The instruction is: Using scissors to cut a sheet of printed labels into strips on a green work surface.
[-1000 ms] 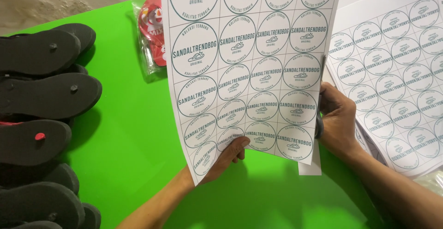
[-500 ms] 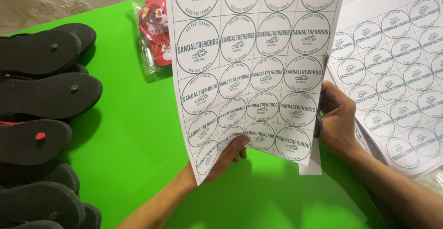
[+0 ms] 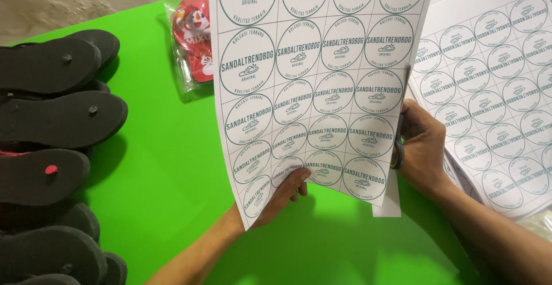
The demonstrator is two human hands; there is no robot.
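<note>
Green table: the bearing surface, spread under and around both hands.

Label sheet: white, printed with a grid of round teal labels. Held upright and slightly bowed above the table, its printed face to the camera, probably so the grid lines can be followed. Left hand pinches its lower edge, fingers over the front and the rest behind; the sheet rises from that grip and out of the top of the frame.

Stack of like sheets: flat on the table, right of the right hand and partly under its forearm, within easy reach.

Black sandal soles: overlapping in a row, well left of the left hand, undersides up; one shows a red plug.

Bagged red sandals: clear wrap, up and left of the held sheet.

Right hand: closed on scissors at the sheet's right edge; a grey-blue handle loop shows, the blades mostly hidden, so whether they are cutting cannot be told.
</note>
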